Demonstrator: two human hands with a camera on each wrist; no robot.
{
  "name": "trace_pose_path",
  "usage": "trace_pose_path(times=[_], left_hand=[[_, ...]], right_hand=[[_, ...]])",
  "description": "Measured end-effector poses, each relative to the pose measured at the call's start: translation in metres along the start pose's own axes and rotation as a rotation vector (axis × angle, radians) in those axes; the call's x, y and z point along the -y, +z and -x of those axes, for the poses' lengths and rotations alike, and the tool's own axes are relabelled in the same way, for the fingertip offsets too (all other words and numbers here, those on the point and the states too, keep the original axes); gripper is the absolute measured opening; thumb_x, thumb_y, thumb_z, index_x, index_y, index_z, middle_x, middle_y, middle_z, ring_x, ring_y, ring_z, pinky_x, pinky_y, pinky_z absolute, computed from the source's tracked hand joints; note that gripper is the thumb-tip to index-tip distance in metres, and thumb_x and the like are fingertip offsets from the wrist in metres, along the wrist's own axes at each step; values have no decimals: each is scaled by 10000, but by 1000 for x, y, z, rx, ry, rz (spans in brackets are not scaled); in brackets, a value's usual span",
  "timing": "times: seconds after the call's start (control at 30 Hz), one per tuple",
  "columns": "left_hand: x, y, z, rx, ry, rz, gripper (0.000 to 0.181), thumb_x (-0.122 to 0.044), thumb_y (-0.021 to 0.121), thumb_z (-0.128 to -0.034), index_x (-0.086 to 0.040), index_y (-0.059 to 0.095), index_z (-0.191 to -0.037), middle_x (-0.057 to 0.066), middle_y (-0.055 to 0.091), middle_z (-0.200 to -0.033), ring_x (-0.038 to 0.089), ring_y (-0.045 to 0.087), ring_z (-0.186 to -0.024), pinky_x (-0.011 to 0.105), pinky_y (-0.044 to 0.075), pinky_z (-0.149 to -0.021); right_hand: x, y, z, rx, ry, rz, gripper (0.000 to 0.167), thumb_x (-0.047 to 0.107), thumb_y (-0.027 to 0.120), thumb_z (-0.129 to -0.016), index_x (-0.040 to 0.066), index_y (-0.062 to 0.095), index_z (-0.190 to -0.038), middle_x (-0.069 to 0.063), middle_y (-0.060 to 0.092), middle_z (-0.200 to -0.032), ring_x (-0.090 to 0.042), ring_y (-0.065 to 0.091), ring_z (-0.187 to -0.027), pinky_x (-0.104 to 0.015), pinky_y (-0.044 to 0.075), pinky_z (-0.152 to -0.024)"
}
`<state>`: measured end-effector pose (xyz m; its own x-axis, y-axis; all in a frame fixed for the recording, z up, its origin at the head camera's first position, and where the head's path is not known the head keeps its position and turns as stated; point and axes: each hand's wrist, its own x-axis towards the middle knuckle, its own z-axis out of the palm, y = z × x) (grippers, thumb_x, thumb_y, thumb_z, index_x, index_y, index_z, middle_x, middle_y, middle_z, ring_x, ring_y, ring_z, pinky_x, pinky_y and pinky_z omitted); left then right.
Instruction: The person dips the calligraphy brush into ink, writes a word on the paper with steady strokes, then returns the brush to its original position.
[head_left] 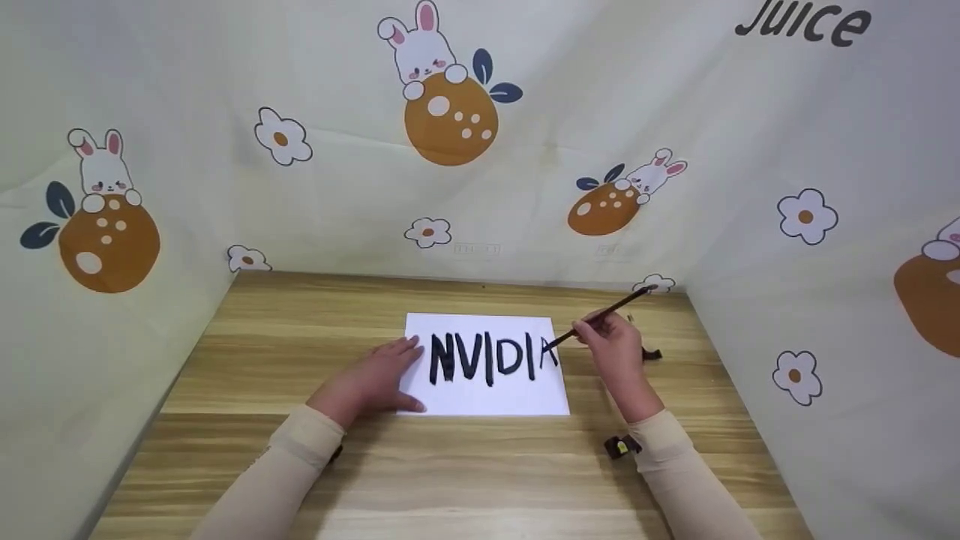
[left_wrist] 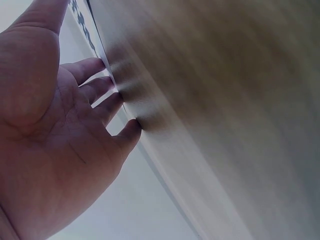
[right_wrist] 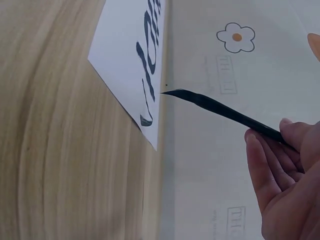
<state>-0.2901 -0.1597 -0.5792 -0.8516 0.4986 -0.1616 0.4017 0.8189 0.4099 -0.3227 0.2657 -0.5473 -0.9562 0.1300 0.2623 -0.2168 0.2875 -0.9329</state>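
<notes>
A white sheet of paper (head_left: pixel 480 401) lies on the wooden table, bearing bold black letters (head_left: pixel 510 357) that read NVIDIA, the last A drawn thinner at the right edge. My left hand (head_left: pixel 381 373) rests with spread fingers on the sheet's left side; in the left wrist view the hand (left_wrist: pixel 65 120) has its fingertips down. Between thumb and fingers my right hand (head_left: pixel 616 346) pinches a dark paintbrush (head_left: pixel 600 318) held at a slant. Its tip is over the A. The right wrist view shows the brush (right_wrist: pixel 220 108) with its pointed tip near the strokes.
Beside the right hand is a small dark object (head_left: pixel 652 354), partly hidden. Another dark piece with a yellow mark (head_left: pixel 619 448) is at the right wrist. A cloth backdrop (head_left: pixel 330 202) printed with rabbits and flowers encloses the table (head_left: pixel 465 480) at the back and sides.
</notes>
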Motion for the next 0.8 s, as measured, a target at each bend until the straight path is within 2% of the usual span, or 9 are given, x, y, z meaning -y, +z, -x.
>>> trace_pose_path(times=[0.23, 0.37, 0.47, 0.6, 0.7, 0.8], left_hand=[[-2, -1, 0, 1, 1, -4, 1117, -592, 867, -911, -9, 353, -1713, 195, 241, -1812, 429, 208, -1672, 658, 210, -1331], [-3, -1, 2, -4, 2, -11, 1115, -588, 871, -908, 2, 363, -1706, 204, 249, -1808, 438, 225, -1665, 670, 225, -1323], [-4, -1, 2, -8, 5, -14, 1111, -587, 872, -908, 12, 373, -1699, 208, 259, -1804, 439, 237, -1661, 669, 231, -1322], [-4, -1, 3, -9, 8, -14, 1104, -582, 870, -913, 16, 375, -1697, 210, 264, -1802, 439, 240, -1661, 663, 230, -1324], [-4, -1, 3, -6, 10, -7, 1101, -573, 872, -914, 21, 374, -1695, 218, 266, -1800, 446, 243, -1658, 667, 232, -1322], [-4, -1, 2, -7, 16, -4, 1102, -568, 876, -911, 34, 378, -1688, 233, 273, -1793, 456, 254, -1652, 673, 239, -1318]], right_hand=[[-5, -1, -1, -14, 7, 23, 131, 78, 845, -987, -20, 760, -1001, -183, 799, -963, -427, 781, -933, -433, 680, -837], [-7, -1, -1, -9, 19, 16, 130, 93, 846, -989, -6, 763, -1003, -170, 801, -971, -365, 787, -926, -468, 675, -864], [-9, 0, -1, -4, 34, -10, 121, 87, 839, -991, 0, 755, -993, -164, 796, -971, -336, 786, -930, -459, 674, -871], [-10, 1, -1, 4, 44, -40, 125, 81, 828, -1000, -11, 743, -992, -180, 790, -980, -343, 784, -946, -388, 676, -858], [-10, 1, -1, 5, 52, -40, 129, 83, 827, -1002, -14, 742, -994, -184, 790, -992, -334, 783, -956, -337, 672, -853], [-11, 0, -1, 4, 60, -26, 129, 83, 830, -1001, -13, 744, -993, -183, 793, -999, -336, 785, -968, -338, 671, -865]])
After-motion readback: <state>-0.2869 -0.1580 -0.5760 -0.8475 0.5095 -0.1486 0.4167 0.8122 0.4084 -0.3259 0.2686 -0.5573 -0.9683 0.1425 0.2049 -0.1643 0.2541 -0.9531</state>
